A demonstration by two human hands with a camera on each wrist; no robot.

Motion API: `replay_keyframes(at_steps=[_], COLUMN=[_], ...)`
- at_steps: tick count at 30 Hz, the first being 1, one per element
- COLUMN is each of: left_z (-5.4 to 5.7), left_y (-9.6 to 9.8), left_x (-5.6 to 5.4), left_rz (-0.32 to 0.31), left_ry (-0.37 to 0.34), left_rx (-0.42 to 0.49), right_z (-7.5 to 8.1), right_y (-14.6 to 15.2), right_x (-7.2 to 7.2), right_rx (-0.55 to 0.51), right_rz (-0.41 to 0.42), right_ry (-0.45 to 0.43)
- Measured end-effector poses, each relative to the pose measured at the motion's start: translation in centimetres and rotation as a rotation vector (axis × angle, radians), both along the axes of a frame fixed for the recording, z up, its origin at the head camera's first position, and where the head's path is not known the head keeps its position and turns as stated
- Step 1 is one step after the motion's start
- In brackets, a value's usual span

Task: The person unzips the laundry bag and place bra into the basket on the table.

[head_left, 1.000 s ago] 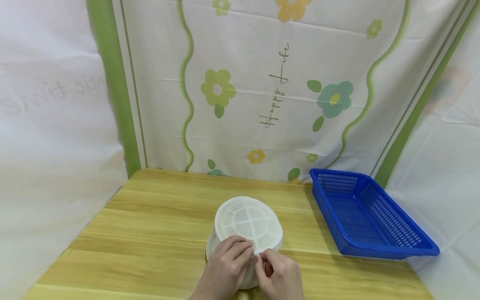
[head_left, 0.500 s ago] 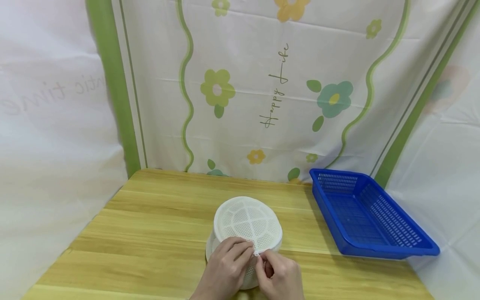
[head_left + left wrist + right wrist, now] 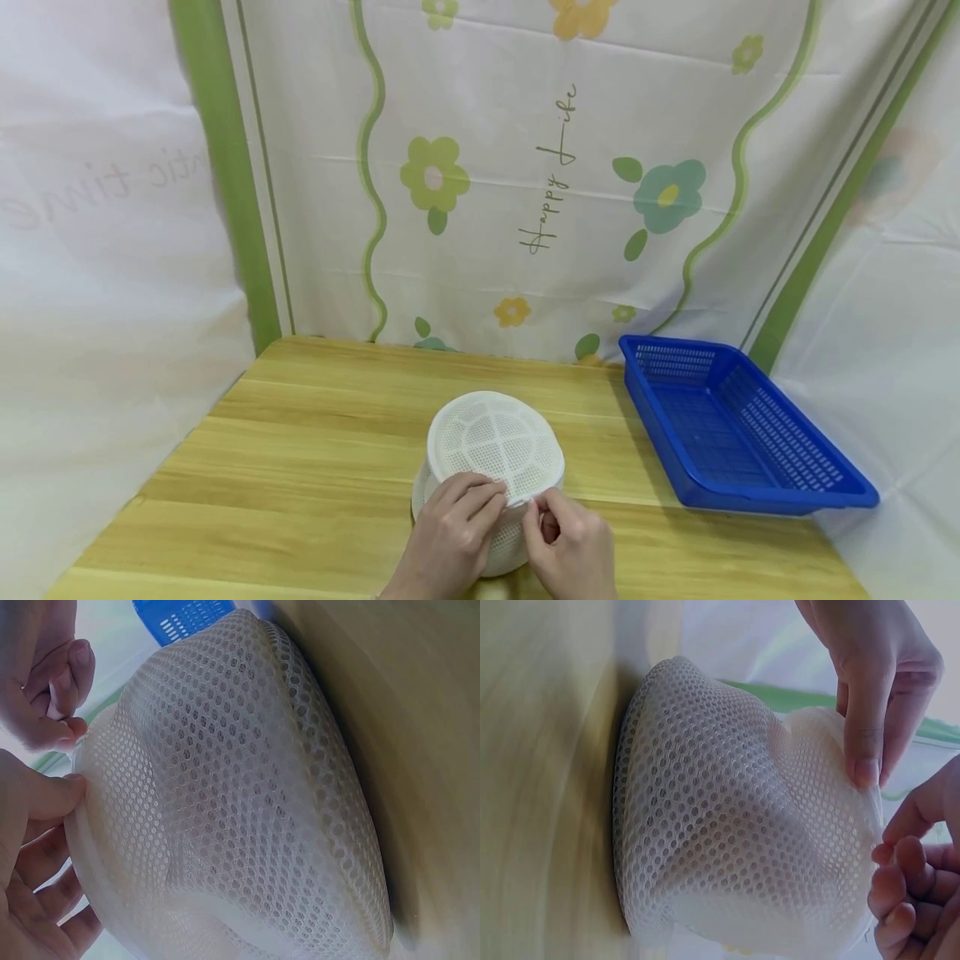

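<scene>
A white mesh laundry bag (image 3: 517, 442), round with a flat mesh top, stands on the wooden table; its honeycomb side wall (image 3: 217, 757) sags inward in the left wrist view. My left hand (image 3: 456, 525) grips the top rim at the near side, thumb on the outside and fingers over the top. Just to its right, my right hand (image 3: 567, 537) pinches a small piece at the rim's edge, which looks like a zipper pull, mostly hidden by thumb and forefinger. In the right wrist view the curled fingers (image 3: 889, 889) of that hand stand beside the rim.
A blue plastic basket (image 3: 667, 442) with slotted walls stands at the table's right side. White curtains with printed flowers (image 3: 435, 175) hang behind and at both sides. The wooden tabletop (image 3: 300, 467) extends left of the bag.
My right hand has moved slightly to the right along the rim, still pinching, so the gap between the hands is wider. The left hand and the bag stay almost where they were.
</scene>
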State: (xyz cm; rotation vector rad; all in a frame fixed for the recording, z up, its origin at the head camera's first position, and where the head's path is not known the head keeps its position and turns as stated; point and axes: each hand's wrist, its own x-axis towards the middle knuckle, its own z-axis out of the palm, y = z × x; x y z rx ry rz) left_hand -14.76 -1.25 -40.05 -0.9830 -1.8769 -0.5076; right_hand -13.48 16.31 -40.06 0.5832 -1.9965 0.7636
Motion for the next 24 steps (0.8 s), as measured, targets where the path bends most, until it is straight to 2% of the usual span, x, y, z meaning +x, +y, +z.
replay_keyframes(at_steps=[6,13,16,24], left_z=[-0.05,-0.15,0.01,0.45], left_y=[-0.05,0.07,0.11,0.06], left_x=[-0.01,0.05,-0.01,-0.26], left_rz=[0.002,-0.018,-0.019,-0.003], left_ry=[-0.032,0.07,0.1,0.099], left_rx=[-0.002,0.014,0.014,0.0], right_z=[-0.32,-0.55,-0.28,-0.28], right_y=[-0.11,-0.77,-0.82,-0.5], right_x=[-0.3,0.32,0.35,-0.22], right_rx=[0.015,0.036,0.04,0.055], right_rz=[0.079,0.19,0.18,0.125], right_ry=[0.006,-0.006,0.008,0.013])
